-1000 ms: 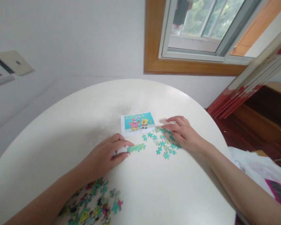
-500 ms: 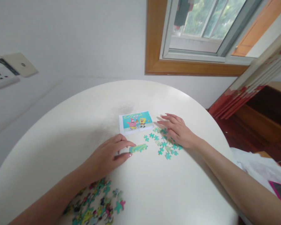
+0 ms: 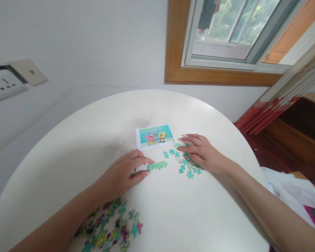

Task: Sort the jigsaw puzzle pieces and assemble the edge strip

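Between thumb and forefinger, my left hand [image 3: 130,168] grips the left end of a joined puzzle strip [image 3: 158,165], green and yellow, flat on the table. My right hand [image 3: 203,152] has its fingers spread over a small group of teal and pale green pieces [image 3: 190,174], part of which it hides. Behind the strip lies a picture card [image 3: 154,136] with cartoon figures on a teal ground. A larger pile of mixed-colour pieces [image 3: 102,238] is near the front, partly behind my left forearm.
The round white table [image 3: 173,217] stands against a wall with a socket [image 3: 5,84]. A wood-framed window [image 3: 225,75] is behind it. Right of the table are a red and white curtain [image 3: 259,112] and white plastic bags [image 3: 283,189].
My right hand has moved slightly nearer over the small group of pieces. My left hand keeps its grip on the strip. The camera view has shifted slightly.
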### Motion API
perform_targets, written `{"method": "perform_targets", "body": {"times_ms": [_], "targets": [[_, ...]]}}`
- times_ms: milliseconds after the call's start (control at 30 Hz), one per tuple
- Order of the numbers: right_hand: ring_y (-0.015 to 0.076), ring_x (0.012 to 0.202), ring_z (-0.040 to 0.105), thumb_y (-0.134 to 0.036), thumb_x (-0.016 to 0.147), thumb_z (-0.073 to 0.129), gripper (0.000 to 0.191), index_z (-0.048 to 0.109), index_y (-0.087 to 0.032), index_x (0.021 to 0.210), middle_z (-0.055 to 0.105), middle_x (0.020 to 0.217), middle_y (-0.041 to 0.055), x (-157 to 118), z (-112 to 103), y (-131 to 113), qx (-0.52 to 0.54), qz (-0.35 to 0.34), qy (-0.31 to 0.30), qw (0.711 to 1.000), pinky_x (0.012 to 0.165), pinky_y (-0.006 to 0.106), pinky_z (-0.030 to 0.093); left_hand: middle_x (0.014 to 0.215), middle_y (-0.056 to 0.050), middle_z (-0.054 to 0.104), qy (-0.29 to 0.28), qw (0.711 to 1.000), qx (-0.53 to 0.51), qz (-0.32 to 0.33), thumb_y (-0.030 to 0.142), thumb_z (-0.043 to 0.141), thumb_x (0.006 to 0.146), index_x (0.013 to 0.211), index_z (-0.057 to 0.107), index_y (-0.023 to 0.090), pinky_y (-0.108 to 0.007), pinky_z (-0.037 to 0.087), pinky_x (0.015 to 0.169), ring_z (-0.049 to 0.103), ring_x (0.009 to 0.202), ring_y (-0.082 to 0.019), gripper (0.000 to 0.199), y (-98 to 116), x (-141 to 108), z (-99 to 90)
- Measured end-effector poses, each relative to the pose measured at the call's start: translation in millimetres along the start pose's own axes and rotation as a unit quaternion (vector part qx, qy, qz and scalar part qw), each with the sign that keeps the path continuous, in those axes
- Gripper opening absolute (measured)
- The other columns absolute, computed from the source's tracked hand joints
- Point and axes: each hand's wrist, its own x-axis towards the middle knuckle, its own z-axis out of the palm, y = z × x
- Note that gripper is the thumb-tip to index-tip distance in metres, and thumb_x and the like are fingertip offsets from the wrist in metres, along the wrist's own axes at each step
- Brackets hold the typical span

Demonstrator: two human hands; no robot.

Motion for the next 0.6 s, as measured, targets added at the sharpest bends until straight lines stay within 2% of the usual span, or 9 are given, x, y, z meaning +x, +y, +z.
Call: {"method": "perform_targets", "body": {"times_ms": [200,433,600], "targets": [[0.0239,0.137,0.038,-0.015,0.094,0.042,0.044,0.059,-0.029,0.132,0.048,0.146,0.0060,-7,-6,7,0.058,-0.007,0.027,0.998,0.112,0.050,0.033,0.107,-0.004,0.060,0.001,1.000,-0.012,-0.003,0.031,0.052,0.092,0.117,0.063,0.024,-0.027,0.046,0.078,0.058,0.083,-0.016,0.028,1,0,-0.9],[0.0262,0.134,0.042,-0.019,0.094,0.046,0.040,0.062,-0.029,0.129,0.053,0.142,0.0071,-9,-3,13,0.061,-0.012,0.032,0.998,0.110,0.051,0.037,0.105,-0.006,0.060,0.005,1.000,-0.030,-0.003,0.029,0.053,0.091,0.118,0.064,0.024,-0.027,0.046,0.073,0.057,0.079,-0.016,0.029,0,-1,-2.3],[0.0259,0.122,0.054,-0.027,0.098,0.042,0.034,0.067,-0.029,0.120,0.061,0.127,0.0087,-13,-6,29,0.103,0.042,0.150,0.982,0.104,0.050,0.044,0.104,-0.005,0.060,0.008,0.999,-0.042,0.002,0.028,0.053,0.091,0.118,0.064,0.024,-0.026,0.047,0.072,0.057,0.080,-0.015,0.029,-2,-1,-2.4]]}}
